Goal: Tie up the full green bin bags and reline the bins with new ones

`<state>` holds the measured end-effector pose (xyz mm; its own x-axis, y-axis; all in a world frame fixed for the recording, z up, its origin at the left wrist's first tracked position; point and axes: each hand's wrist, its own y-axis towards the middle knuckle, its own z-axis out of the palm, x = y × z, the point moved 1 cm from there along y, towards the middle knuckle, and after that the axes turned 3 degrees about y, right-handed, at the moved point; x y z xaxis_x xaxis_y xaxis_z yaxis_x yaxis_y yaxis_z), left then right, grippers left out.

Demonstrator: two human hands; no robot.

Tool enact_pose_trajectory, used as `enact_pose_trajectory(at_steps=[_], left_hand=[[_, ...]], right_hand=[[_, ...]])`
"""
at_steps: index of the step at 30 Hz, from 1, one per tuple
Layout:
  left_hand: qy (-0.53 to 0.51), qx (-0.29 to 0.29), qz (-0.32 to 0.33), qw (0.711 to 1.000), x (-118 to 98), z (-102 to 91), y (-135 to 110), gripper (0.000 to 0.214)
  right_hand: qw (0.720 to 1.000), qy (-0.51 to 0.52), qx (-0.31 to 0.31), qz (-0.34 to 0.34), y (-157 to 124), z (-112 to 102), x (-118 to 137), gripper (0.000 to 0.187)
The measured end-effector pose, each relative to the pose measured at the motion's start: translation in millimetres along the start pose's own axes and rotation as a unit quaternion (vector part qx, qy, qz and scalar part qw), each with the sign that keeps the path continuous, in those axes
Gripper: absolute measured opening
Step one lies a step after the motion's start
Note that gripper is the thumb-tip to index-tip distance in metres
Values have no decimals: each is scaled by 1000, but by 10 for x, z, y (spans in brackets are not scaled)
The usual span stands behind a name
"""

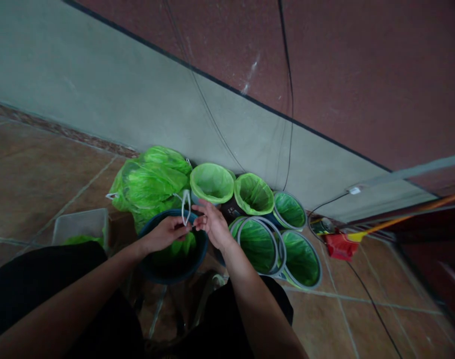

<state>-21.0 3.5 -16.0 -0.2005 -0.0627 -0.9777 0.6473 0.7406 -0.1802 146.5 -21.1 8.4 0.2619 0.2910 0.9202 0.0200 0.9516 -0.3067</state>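
Note:
Both my hands are above a dark blue bin [203,252] with crumpled green plastic [175,252] inside. My left hand [168,233] pinches a white drawstring [186,203], which stands up in a narrow loop. Close against it, my right hand [214,224] has its thumb and a finger closed on the string's lower end, while its other fingers are partly extended. Just behind the bin slumps a green plastic bag [148,179]; a strand of the white string runs toward it. Which end passes through which fingers is hard to make out.
Green-lined bins stand along the wall, including a light-rimmed bin [212,183], a dark bin [254,194] and a grey-rimmed bin [302,259]. A translucent box [77,224] is at left. A red dustpan [341,247], a yellow-orange handle [410,214] and a black cable [375,309] lie right.

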Motion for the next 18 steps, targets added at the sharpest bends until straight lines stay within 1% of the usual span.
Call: enact_pose_trajectory(at_steps=[1,2,4,5,7,9,11,12,14,16,18], left_hand=[[-4,-11,6,1000,4,0,3,34],[-6,-19,13,1000,9,-2,7,34],[2,-20,24,1000,25,-9,13,33],[6,-18,25,999,36,-12,15,32],[8,-29,16,999,60,-19,19,29],[3,-56,-5,998,78,-26,25,26],[-7,-83,-26,996,82,-35,31,25],[-14,-95,-33,995,80,-39,32,25],[-34,-116,-44,992,70,-44,29,25],[-63,-136,-54,987,67,-44,18,25],[-90,-155,-61,982,79,-41,5,24]], right_hand=[[1000,-3,-6,24,-1,2,-27,49],[999,-24,2,46,-2,5,-62,47],[992,-102,45,67,-3,10,-145,36],[985,-149,67,58,-3,10,-182,29],[965,-247,84,4,-1,1,-226,19],[939,-333,70,-56,0,-17,-222,16],[916,-390,46,-80,-4,-34,-192,13],[910,-405,34,-78,-8,-41,-176,12],[909,-411,19,-72,-19,-45,-149,12],[914,-397,31,-74,-32,-40,-140,12],[919,-383,56,-73,-42,-33,-145,12]])
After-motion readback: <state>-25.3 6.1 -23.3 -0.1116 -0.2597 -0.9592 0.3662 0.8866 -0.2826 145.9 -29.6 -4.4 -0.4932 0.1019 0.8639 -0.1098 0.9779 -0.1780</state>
